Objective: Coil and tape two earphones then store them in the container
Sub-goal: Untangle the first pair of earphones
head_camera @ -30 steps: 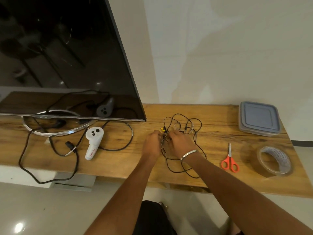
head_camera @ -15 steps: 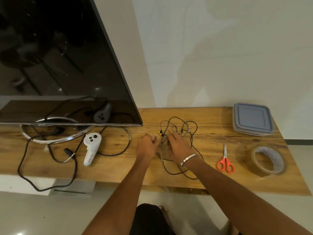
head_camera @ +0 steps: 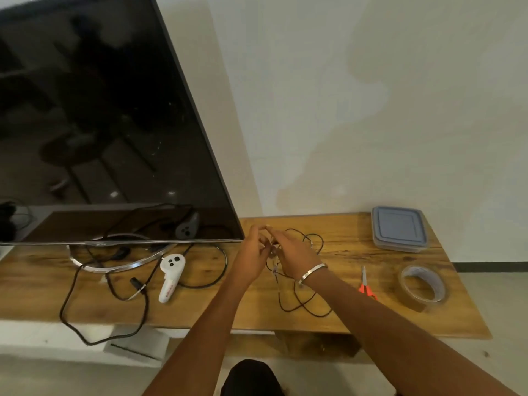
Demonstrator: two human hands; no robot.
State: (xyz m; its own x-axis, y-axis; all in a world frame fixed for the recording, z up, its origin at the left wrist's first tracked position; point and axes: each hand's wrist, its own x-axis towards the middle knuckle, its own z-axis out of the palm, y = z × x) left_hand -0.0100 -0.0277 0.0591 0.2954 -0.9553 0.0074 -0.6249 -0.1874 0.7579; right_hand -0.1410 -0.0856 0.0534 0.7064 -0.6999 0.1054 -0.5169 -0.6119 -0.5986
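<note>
A tangle of thin black earphone cables [head_camera: 300,298] lies on the wooden table [head_camera: 343,318], loops spreading toward the wall and toward the front edge. Both of my hands are raised over the tangle, fingertips meeting. My left hand [head_camera: 251,252] and my right hand [head_camera: 291,252], which wears a silver bangle, each pinch part of the cable between them; strands hang down from the fingers. A grey lidded container [head_camera: 398,228] sits at the back right. A roll of clear tape [head_camera: 423,282] lies on the right, with orange-handled scissors [head_camera: 365,284] beside it.
A large dark TV screen [head_camera: 100,124] stands at the left on a round metal stand [head_camera: 120,264]. A white controller [head_camera: 171,277] and thick black power cables [head_camera: 94,310] lie left of my hands. The white wall runs behind the table.
My hands have lifted from the table toward the wall, pulling cable strands up with them. The camera has tilted upward, showing more wall and screen.
</note>
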